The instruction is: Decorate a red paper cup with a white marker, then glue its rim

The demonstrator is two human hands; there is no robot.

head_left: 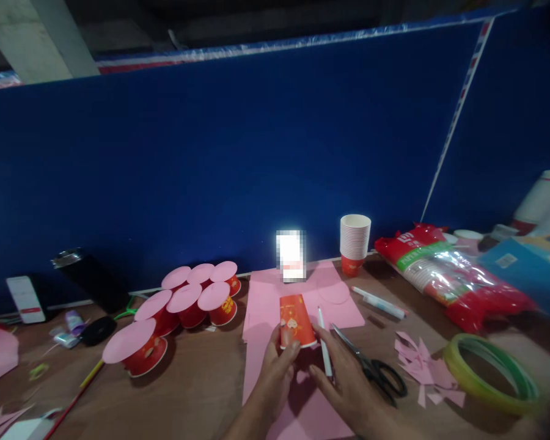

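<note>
My left hand (275,366) is closed around the lower left side of a red paper cup (297,321), thumb in front. The cup stands mouth down, with its wider white rim toward me, over the pink paper (261,342). Just right of the cup is my right hand (343,366), thumb and fingers apart. A white pen (323,342) runs between its thumb and index finger; whether the hand touches the pen or the cup's side I cannot tell. Black-handled scissors (371,366) lie partly behind the right hand.
Left, several upturned red cups (146,354) carry pink paper discs (131,339). Behind right stand stacked paper cups (355,244) beside a bagged cup pack (444,269). Tape (456,366), pink scraps (417,360) and a marker (380,304) lie right. A blue partition (211,159) closes the back.
</note>
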